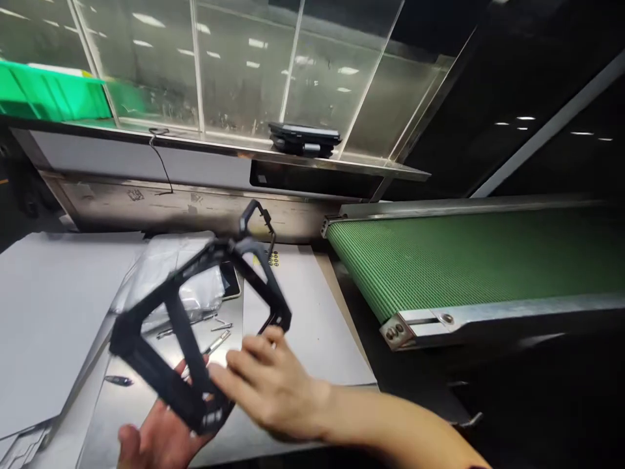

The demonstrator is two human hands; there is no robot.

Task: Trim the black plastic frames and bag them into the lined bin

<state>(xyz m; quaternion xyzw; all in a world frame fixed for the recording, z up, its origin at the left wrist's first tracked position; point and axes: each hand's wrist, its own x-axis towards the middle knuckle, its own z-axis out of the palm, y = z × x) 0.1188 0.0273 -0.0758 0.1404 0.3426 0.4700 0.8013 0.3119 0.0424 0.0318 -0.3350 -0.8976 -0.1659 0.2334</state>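
L hand [159, 438] is lying palm up under a black plastic frame [178, 332], seemingly bearing its weight and holding it up off the steel bench [131, 417]. Its thumb is showing at the lower edge; the other fingers are hidden behind the frame, so can't tell if they're closing on it. R hand [273, 384] is coming in from the right w/ fingers spread and slightly curled, not closed, fingertips [244, 355] right by the frame's lower-right bar, likely to steady it. Blur makes actual contact hard to tell.

The frame is tilting in mid-air above the bench, w/ a thin wire loop [263, 221] rising from its far end. Behind it, a clear plastic bag [168, 273] and a phone [229, 280] are lying on white sheets [58, 319], prob. keeping them off the bare steel. Small metal pins [217, 332] and a black marker [118, 381] are sitting on the steel within easy reach of both hands. A green belt conveyor [463, 260] is running alongside on the right, its end butting up near the bench.
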